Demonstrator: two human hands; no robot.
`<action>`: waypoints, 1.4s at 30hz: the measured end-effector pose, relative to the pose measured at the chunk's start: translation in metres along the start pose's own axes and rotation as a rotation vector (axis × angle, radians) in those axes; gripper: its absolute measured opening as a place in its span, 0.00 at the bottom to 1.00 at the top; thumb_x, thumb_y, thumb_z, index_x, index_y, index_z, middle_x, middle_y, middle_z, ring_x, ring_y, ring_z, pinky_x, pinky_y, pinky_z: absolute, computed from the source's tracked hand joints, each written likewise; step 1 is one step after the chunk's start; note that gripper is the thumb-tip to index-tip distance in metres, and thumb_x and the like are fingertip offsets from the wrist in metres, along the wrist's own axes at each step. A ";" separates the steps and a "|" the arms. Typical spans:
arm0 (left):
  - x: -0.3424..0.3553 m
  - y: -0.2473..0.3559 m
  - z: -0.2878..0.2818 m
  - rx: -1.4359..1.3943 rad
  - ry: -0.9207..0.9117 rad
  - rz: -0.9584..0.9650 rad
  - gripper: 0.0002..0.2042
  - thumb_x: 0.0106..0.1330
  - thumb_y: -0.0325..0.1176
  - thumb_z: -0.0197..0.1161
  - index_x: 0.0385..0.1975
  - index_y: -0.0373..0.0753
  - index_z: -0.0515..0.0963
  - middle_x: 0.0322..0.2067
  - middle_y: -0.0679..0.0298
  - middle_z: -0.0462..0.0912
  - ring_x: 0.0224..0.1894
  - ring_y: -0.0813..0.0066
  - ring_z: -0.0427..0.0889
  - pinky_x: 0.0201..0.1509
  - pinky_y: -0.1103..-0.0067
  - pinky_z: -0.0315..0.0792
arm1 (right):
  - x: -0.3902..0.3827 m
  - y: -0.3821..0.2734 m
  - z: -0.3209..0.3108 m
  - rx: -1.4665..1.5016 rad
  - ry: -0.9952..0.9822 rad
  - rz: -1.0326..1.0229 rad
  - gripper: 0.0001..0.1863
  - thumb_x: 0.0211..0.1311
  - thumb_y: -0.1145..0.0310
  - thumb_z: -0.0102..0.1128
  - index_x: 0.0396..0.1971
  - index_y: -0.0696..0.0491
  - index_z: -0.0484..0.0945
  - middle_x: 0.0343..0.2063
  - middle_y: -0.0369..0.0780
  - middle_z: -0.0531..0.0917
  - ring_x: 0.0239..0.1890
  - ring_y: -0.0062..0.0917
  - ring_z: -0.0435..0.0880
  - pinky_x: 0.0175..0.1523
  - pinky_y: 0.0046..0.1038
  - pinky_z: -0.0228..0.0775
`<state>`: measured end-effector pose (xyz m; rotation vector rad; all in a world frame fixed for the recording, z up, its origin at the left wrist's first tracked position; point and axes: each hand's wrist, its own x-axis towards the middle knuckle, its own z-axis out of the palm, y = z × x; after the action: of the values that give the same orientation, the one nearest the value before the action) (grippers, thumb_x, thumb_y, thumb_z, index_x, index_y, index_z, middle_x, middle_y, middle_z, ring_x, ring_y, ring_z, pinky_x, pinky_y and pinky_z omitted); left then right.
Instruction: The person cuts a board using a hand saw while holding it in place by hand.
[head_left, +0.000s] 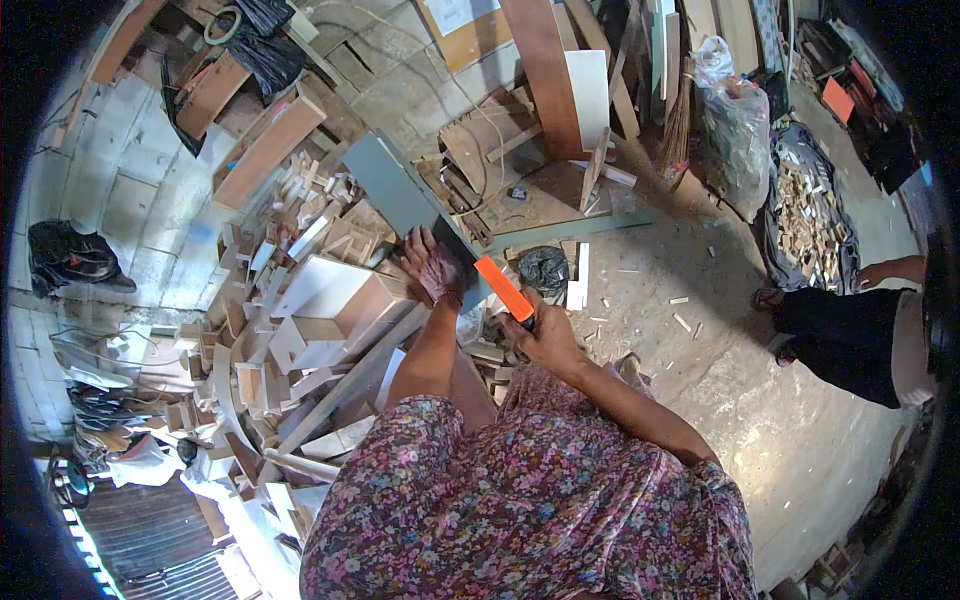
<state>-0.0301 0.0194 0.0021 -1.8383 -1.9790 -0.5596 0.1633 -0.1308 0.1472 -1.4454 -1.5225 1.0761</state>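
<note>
A long grey board (385, 180) lies slanting in the middle of the view. My left hand (430, 265) rests on its lower part with the fingers spread over the surface. My right hand (540, 335) grips the dark handle of a long orange tool (500, 285), which is against the board's right edge. Both forearms come up from my flowered clothing at the bottom.
Offcuts and boxes (330, 305) crowd the left. Leaning planks (540, 80), a filled plastic sack (730, 150) and a dark bundle (545, 270) stand or lie beyond. At the right, another person in dark legwear (840, 340) is beside a heap of wood scraps (810, 210).
</note>
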 end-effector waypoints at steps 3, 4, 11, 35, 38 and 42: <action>0.004 0.010 -0.014 0.148 -0.183 0.013 0.26 0.63 0.41 0.41 0.62 0.44 0.50 0.63 0.67 0.50 0.66 0.65 0.46 0.65 0.65 0.42 | -0.008 0.012 0.008 0.012 0.022 -0.012 0.11 0.52 0.70 0.58 0.31 0.57 0.66 0.18 0.47 0.73 0.20 0.39 0.72 0.29 0.28 0.65; 0.006 0.009 -0.014 0.129 -0.212 -0.012 0.26 0.63 0.40 0.41 0.62 0.44 0.50 0.63 0.66 0.49 0.66 0.65 0.46 0.65 0.66 0.42 | -0.012 0.017 0.010 0.014 0.001 -0.034 0.11 0.53 0.70 0.58 0.31 0.57 0.67 0.18 0.48 0.73 0.21 0.41 0.73 0.29 0.29 0.65; -0.005 0.001 0.013 -0.112 -0.008 0.051 0.24 0.63 0.38 0.42 0.59 0.39 0.56 0.61 0.60 0.53 0.66 0.62 0.46 0.66 0.66 0.42 | -0.013 0.027 0.007 0.084 0.047 -0.121 0.15 0.53 0.67 0.58 0.37 0.57 0.67 0.18 0.50 0.74 0.22 0.45 0.75 0.29 0.32 0.66; -0.021 0.035 -0.027 -0.139 -0.301 -0.099 0.30 0.61 0.41 0.44 0.62 0.36 0.47 0.64 0.57 0.45 0.67 0.60 0.41 0.66 0.64 0.44 | 0.062 -0.037 -0.018 -0.016 0.044 -0.233 0.22 0.55 0.54 0.54 0.25 0.63 0.69 0.14 0.51 0.72 0.20 0.44 0.74 0.28 0.34 0.66; -0.015 0.031 -0.032 -0.139 -0.355 -0.203 0.29 0.61 0.42 0.43 0.62 0.38 0.48 0.64 0.59 0.43 0.67 0.61 0.40 0.64 0.60 0.44 | 0.031 -0.028 0.003 -0.109 0.037 -0.158 0.18 0.56 0.59 0.54 0.32 0.62 0.68 0.16 0.52 0.74 0.23 0.46 0.76 0.30 0.36 0.67; -0.018 0.026 -0.035 -0.164 -0.287 -0.225 0.28 0.62 0.41 0.42 0.62 0.40 0.50 0.64 0.59 0.46 0.67 0.62 0.41 0.65 0.58 0.41 | -0.005 -0.025 0.000 -0.028 -0.058 0.018 0.16 0.55 0.63 0.55 0.36 0.60 0.69 0.18 0.52 0.76 0.23 0.44 0.78 0.30 0.35 0.68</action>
<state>-0.0030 -0.0131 0.0230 -1.8912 -2.4163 -0.5636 0.1547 -0.1355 0.1709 -1.4609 -1.5733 1.1208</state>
